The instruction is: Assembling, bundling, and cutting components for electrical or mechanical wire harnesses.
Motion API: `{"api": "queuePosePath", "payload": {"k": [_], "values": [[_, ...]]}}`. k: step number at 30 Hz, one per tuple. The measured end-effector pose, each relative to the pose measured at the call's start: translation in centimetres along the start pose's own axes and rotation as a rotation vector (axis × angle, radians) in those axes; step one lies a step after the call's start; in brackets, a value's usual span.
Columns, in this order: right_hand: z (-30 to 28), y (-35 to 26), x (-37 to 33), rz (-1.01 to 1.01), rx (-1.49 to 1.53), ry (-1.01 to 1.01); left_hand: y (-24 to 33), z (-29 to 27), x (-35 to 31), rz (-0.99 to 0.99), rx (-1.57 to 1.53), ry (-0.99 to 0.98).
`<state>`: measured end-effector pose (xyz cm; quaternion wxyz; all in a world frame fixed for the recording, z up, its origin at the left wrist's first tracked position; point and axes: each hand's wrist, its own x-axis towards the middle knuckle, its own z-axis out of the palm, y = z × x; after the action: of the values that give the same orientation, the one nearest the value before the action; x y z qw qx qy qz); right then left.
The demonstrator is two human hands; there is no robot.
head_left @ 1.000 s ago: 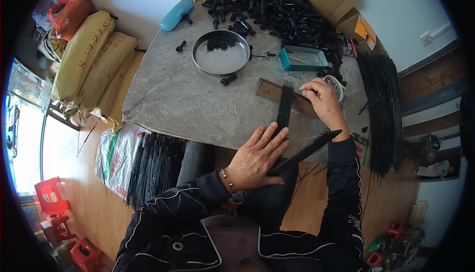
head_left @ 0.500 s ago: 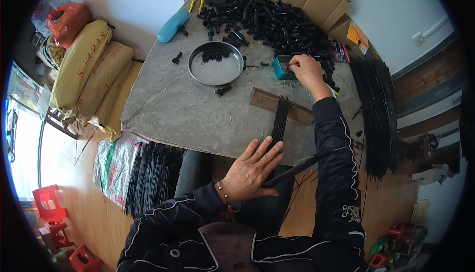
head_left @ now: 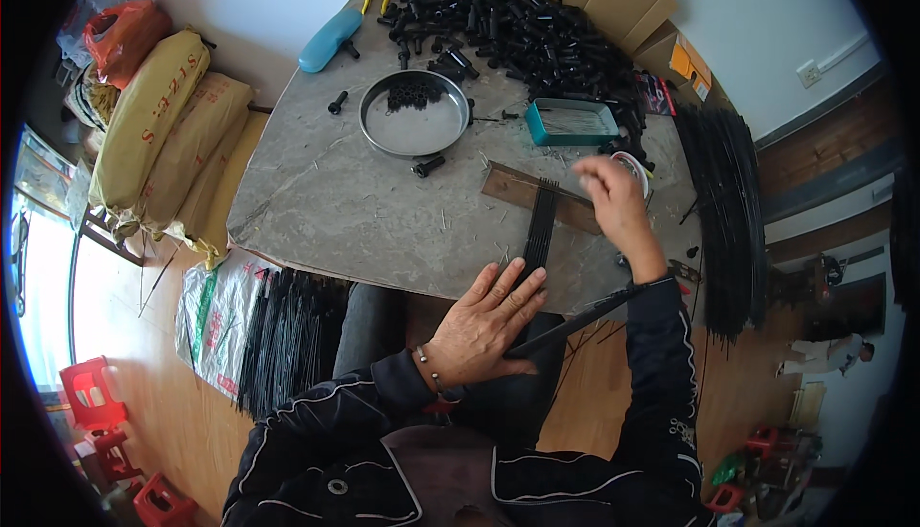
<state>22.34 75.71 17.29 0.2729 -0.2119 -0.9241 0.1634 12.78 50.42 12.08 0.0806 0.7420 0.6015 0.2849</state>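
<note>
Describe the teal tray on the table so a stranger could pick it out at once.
Start at the grey stone table and go to its far right side, just below the heap of black parts. There sits the teal tray, small, rectangular and shallow, right of the round metal pan. It is the only teal, straight-sided container there; the pan is round and silver.

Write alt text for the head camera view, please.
A person's left hand presses flat on a bundle of thin black rods at a grey table's edge, while the right hand hovers above, near a teal tray.
</note>
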Motion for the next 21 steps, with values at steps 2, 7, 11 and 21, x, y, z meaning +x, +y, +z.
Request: {"api": "queuePosePath", "payload": {"k": [2, 7, 11, 21], "values": [[-0.4, -0.1, -1.5, -0.028, 0.013, -0.058, 0.1, -0.2, 0.2, 0.009, 0.001, 0.002], [-1.0, 0.6, -2.5, 0.09, -0.02, -0.122, 0.3, -0.2, 0.2, -0.001, 0.004, 0.007], [-0.9, 0.9, -2.6, 0.118, -0.028, -0.138, 0.3, 0.0, 0.3, 0.0, -0.007, 0.011], [-0.8, -0.3, -1.8, 0.133, 0.005, -0.138, 0.3, -0.2, 0.2, 0.003, -0.01, 0.02]]}}
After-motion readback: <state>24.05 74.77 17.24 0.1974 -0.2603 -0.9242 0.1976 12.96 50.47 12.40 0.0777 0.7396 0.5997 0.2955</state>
